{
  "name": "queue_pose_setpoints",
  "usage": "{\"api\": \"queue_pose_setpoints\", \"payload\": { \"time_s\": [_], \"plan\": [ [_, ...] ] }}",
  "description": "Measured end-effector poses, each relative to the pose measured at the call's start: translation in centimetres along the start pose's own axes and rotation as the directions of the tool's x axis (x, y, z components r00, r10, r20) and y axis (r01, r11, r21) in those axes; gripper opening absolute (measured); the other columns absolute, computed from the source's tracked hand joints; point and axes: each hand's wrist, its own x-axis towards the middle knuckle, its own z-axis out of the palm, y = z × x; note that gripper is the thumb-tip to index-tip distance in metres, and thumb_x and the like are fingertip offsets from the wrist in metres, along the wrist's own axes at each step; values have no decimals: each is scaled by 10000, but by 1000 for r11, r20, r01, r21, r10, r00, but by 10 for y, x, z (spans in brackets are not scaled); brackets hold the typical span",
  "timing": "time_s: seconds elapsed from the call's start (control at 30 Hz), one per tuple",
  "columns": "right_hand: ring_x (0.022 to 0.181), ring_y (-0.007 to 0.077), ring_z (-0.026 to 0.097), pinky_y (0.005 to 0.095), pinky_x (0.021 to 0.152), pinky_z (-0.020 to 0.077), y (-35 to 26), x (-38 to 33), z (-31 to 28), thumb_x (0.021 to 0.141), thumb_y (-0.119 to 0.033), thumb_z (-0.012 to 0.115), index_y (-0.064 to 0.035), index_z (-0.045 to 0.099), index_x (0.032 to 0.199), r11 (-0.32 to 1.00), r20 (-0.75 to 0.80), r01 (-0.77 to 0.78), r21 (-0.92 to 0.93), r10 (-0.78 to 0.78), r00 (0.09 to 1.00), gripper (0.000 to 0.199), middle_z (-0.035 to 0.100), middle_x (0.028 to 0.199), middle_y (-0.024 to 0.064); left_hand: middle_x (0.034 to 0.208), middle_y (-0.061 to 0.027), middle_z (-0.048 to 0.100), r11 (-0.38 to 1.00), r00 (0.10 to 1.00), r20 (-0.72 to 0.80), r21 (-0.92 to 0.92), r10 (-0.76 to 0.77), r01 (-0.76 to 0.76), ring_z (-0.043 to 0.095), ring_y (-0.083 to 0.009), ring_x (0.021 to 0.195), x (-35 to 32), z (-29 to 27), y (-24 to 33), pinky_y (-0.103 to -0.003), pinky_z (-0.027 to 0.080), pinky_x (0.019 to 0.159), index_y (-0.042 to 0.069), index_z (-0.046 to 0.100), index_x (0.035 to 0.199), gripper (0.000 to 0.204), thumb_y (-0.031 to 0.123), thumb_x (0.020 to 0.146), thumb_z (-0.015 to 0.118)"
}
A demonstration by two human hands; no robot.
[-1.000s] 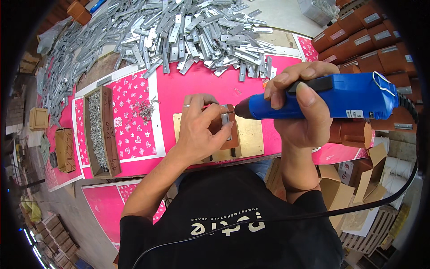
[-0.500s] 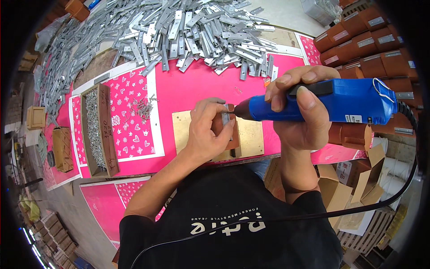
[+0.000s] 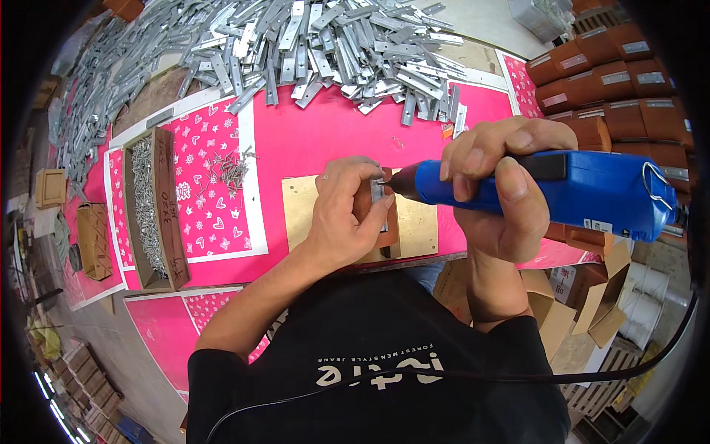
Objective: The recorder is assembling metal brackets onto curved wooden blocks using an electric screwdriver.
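My right hand (image 3: 503, 189) is wrapped round a blue electric screwdriver (image 3: 603, 194) lying nearly level, its dark nose pointing left. The tip meets a small grey metal strip (image 3: 378, 194) on a reddish-brown piece (image 3: 387, 235). With fingers curled round both, my left hand (image 3: 336, 214) grips the brown piece and the strip between thumb and forefinger. Under them lies a yellowish board (image 3: 418, 226) on the pink-covered table. Any screw at the tip is too small to make out.
A large heap of metal strips (image 3: 296, 52) spreads across the far table. On the left stands a wooden box (image 3: 177, 222) of screws, with loose screws (image 3: 231, 172) beside it. Stacked brown pieces (image 3: 614, 89) rise at right, above cardboard boxes (image 3: 547, 303). A black cable (image 3: 592, 376) crosses my front.
The screwdriver's rear end has dropped a little and its body tilts more, tip still at the metal strip. My left hand keeps its hold; the view has shifted slightly.
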Motion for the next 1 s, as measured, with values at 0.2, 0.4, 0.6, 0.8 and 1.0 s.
{"api": "queue_pose_setpoints", "payload": {
  "time_s": [0.2, 0.4, 0.6, 0.8, 1.0],
  "plan": [
    [573, 162, 508, 360, 603, 470, 7, 2, 13, 867, -126, 531, -57, 448, 1100, 985, -154, 14, 173, 12, 988, 257, 554, 807, 122, 1072, -148, 558, 997, 998, 59, 65, 29, -33, 543, -276, 973, 1, -3, -3, -351, 429, 843, 20, 536, 1086, 355, -10, 762, 680],
    [672, 174, 624, 263, 586, 509, 19, 10, 0, 801, 20, 626, 6, 456, 1051, 988, 60, 101, 114, -108, 992, 303, 628, 850, 154, 1024, -131, 567, 999, 1000, 16, 46, 12, -13, 517, -317, 964, 0, 0, -2, -409, 361, 856, 44, 538, 1043, 322, 42, 746, 664],
    [766, 203, 639, 344, 691, 531, 7, 13, -1, 791, -73, 644, -30, 477, 1067, 847, 94, 73, 527, -144, 985, 325, 646, 941, 172, 1109, -147, 560, 995, 1000, -2, 103, -8, 8, 527, -304, 1055, -10, -15, -2, -383, 391, 924, 22, 528, 1150, 382, 73, 798, 669],
    [653, 193, 576, 373, 661, 476, -21, -1, -25, 791, -146, 635, -78, 457, 1088, 859, 61, 202, 471, -261, 963, 353, 613, 968, 115, 1017, -166, 584, 774, 997, 72, 632, 6, -50, 529, -327, 989, -3, -100, -34, -415, 441, 848, 32, 635, 1119, 329, 87, 795, 652],
    [618, 191, 559, 355, 644, 493, -14, -20, -21, 757, -116, 650, -62, 473, 1051, 899, -29, 159, 408, -161, 986, 347, 625, 896, 152, 973, -151, 574, 609, 922, 341, 775, -183, -166, 520, -321, 935, -2, -103, -38, -419, 452, 797, 42, 655, 1106, 333, 11, 776, 613]
  ]
}}
